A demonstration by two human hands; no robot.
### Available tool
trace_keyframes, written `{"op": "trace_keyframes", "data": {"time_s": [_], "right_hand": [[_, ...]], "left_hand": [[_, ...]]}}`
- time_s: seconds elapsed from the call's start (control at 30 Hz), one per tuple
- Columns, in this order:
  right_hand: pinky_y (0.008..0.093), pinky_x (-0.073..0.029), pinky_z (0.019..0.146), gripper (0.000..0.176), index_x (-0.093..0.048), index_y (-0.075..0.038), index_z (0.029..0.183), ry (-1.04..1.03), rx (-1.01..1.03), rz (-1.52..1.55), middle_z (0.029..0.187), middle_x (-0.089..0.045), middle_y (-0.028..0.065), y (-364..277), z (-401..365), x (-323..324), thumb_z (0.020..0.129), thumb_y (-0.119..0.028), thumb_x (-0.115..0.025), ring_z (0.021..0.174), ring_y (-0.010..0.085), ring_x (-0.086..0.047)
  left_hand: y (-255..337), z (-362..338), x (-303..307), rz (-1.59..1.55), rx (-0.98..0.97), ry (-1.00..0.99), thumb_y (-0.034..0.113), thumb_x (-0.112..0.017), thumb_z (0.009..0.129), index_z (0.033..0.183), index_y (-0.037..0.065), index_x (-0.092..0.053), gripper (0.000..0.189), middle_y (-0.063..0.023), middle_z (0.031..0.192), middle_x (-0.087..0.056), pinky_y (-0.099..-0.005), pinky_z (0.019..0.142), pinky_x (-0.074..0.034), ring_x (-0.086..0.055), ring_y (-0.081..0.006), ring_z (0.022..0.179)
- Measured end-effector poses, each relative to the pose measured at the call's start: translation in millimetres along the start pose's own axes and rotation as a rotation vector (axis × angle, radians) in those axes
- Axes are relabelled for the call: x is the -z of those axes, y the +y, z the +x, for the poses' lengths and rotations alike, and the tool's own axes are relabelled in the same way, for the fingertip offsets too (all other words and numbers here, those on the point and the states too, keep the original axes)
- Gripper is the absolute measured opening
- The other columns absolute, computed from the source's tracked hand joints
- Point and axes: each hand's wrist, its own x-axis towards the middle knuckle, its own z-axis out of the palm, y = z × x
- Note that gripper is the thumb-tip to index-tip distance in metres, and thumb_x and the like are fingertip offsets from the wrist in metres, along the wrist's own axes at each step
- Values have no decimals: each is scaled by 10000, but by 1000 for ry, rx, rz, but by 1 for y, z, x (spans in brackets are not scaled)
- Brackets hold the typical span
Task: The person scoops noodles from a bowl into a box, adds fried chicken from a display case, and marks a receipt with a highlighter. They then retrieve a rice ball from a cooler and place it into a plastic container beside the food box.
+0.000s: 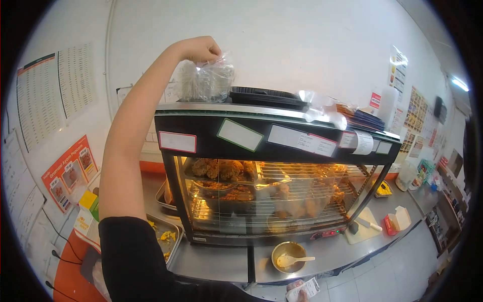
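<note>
My left hand (202, 49) is raised above the food warmer, its fingers closed on the top of a clear plastic bag (214, 78). The bag stands on the warmer's top, and clear stacked containers seem to show through it. Low in the view, my right hand (302, 296) is partly cut off by the frame edge. It grips a small packet with a white printed paper (309, 289) on it. Between the hands stands the glass-fronted food warmer (201, 151), with fried chicken (224, 169) on its racks.
On the warmer's top lie a black tray (266, 95) and a stack of packets (359, 117). A metal bowl (289, 251) with a spoon sits on the counter before it. Right of that are a knife (369, 223) on a cutting board and a red-and-white box (397, 220).
</note>
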Motion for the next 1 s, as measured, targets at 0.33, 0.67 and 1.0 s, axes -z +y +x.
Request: {"op": "trace_keyframes", "data": {"time_s": [0.33, 0.67, 1.0], "right_hand": [[343, -491, 819, 437, -437, -135, 1288, 61, 19, 7, 1189, -485, 44, -3, -1, 3, 909, -345, -498, 1067, 228, -478], [340, -491, 806, 439, -440, -137, 1286, 98, 21, 29, 1169, -497, 44, 0, -5, 0, 905, -344, -506, 1048, 228, -488], [338, -491, 794, 441, -443, -140, 1285, 140, 32, 46, 1149, -508, 44, 0, -11, 0, 900, -344, -514, 1028, 228, -498]], "left_hand": [[12, -18, -28, 412, -299, 416, 74, -503, 786, 780, 45, -545, 51, -157, 698, -586, -407, 606, -436, -565, -305, 666], [4, -12, -3, 347, -208, 360, 149, -521, 839, 857, 68, -537, 85, -106, 780, -613, -384, 672, -439, -566, -271, 735], [11, -14, -12, 143, -291, 475, 186, -497, 890, 857, 56, -494, 134, -73, 708, -569, -326, 623, -427, -502, -180, 625]]}}
